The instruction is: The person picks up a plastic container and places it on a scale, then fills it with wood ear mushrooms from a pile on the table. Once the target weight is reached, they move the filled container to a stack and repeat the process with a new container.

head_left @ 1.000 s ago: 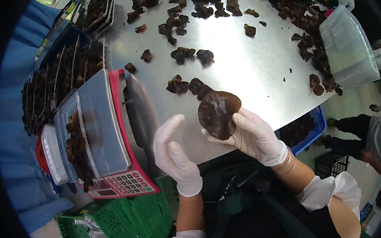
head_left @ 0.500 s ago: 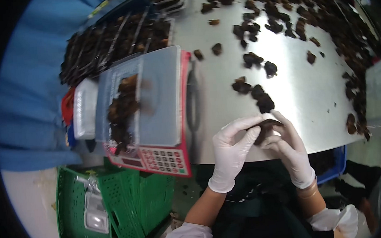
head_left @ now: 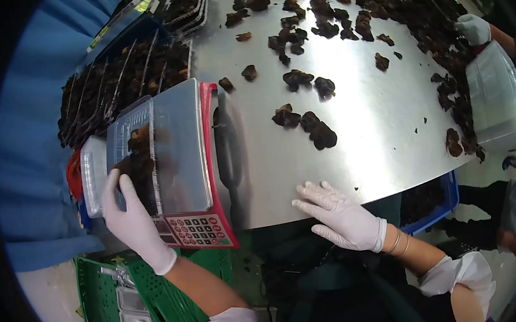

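My left hand, in a white glove, is over the clear plastic tray on the red scale. Its thumb and fingers close on a dark wood ear mushroom at the tray's near left end; other dark pieces in the tray touch or overlap it. My right hand, also gloved, is at the front edge of the steel table, fingers spread and holding nothing. Nearest beyond it lies a dark mushroom clump.
Filled clear trays stand behind the scale, with an upturned white tray beside it. Mushrooms spread along the far and right sides. A co-worker's gloved hand is near stacked clear trays. Green crates and a blue bin sit below.
My hands have parted. The left carried a mushroom leftward to the tray on the scale; the right let go and opened over the table edge. The view shifted right.
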